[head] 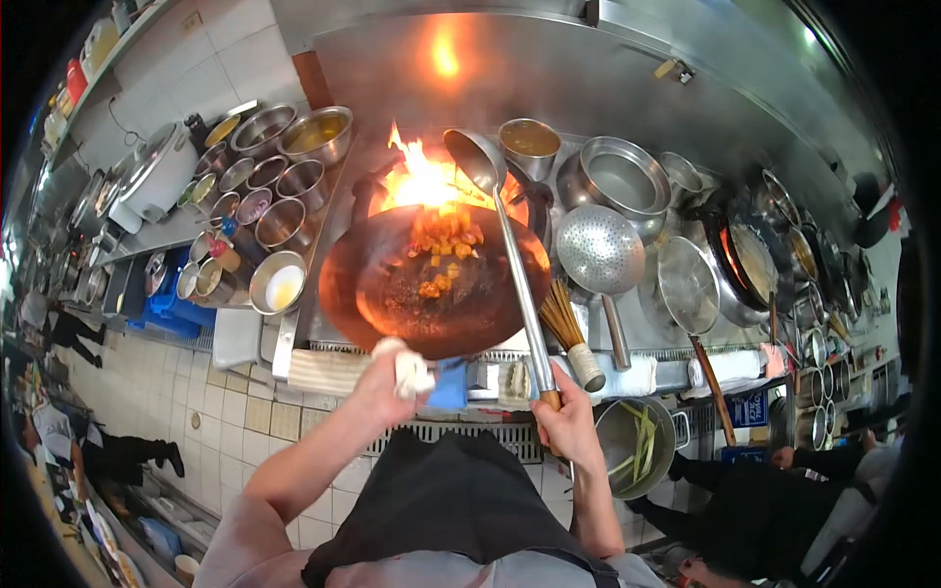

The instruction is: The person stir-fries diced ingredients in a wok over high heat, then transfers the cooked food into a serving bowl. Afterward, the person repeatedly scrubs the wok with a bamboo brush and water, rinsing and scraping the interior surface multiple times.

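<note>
My left hand (386,389) is closed around a bunched white cloth (413,373) at the near rim of a wok (367,275). The wok is tilted above a burner with tall flames (430,180) at its far side. Diced food pieces (445,250), orange and yellow, lie or fly toward the wok's far part. The cloth hides whatever grip the wok has there. My right hand (566,422) holds the wooden end of a long steel ladle (518,268). Its bowl is raised near the right of the flames, with the shaft crossing in front of the wok's right side.
Right of the burner sit a perforated skimmer (600,248), a bamboo wok brush (566,323), a wire strainer (688,287) and a water pot (625,176). Several metal containers (283,220) crowd the left counter. A pot with green stalks (632,448) stands low right. A person (779,500) is nearby.
</note>
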Demonstrator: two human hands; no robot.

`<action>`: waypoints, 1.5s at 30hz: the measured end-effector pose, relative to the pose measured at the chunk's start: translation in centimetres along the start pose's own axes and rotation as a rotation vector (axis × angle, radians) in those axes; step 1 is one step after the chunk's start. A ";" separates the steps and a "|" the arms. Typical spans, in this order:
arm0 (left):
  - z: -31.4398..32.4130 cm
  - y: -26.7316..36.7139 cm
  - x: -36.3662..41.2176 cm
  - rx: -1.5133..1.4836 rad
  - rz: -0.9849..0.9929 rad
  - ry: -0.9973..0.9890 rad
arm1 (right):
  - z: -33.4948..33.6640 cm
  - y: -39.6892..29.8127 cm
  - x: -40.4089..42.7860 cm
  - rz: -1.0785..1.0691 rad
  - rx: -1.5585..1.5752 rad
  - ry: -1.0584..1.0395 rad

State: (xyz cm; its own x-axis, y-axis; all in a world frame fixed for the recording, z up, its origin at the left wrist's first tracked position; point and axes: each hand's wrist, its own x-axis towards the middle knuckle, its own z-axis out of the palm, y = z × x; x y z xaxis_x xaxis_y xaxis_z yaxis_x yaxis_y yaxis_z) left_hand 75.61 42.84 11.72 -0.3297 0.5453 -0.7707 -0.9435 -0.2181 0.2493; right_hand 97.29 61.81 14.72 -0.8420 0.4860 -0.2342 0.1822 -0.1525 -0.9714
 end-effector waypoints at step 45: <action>-4.6 12.1 5.9 0.107 0.015 -0.166 | 25.7 -4.0 10.1 0.051 -0.019 0.313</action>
State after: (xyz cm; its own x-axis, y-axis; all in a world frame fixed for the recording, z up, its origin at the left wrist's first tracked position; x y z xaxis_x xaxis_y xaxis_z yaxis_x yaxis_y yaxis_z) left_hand 62.35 39.73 7.49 -0.3358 0.6708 -0.6613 -0.9338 -0.1448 0.3272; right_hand 75.05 45.24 17.25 -0.6346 0.7201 -0.2806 0.2322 -0.1687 -0.9579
